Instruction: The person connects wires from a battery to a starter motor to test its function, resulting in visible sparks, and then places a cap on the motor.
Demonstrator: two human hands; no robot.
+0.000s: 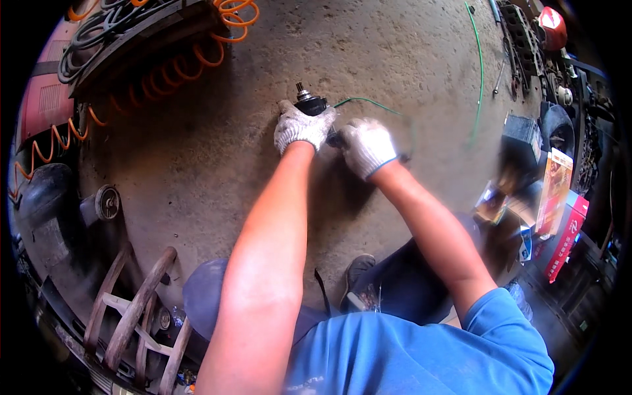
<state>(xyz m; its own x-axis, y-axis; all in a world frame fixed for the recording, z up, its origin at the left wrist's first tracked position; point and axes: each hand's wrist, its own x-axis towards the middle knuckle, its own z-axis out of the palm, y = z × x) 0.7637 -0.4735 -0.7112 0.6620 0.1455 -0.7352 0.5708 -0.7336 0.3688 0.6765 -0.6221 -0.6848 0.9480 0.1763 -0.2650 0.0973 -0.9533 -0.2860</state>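
Rough floor all around; over it, right gloved hand, fingers curled, its grip too blurred to tell — just beside, left gloved hand, fingers clamped on a black part — its toothed shaft pointing away from the person

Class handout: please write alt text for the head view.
A white-knit-gloved left hand holds a black mechanical part with a silver metal shaft; a white-knit-gloved right hand is beside it, over rough grey floor.
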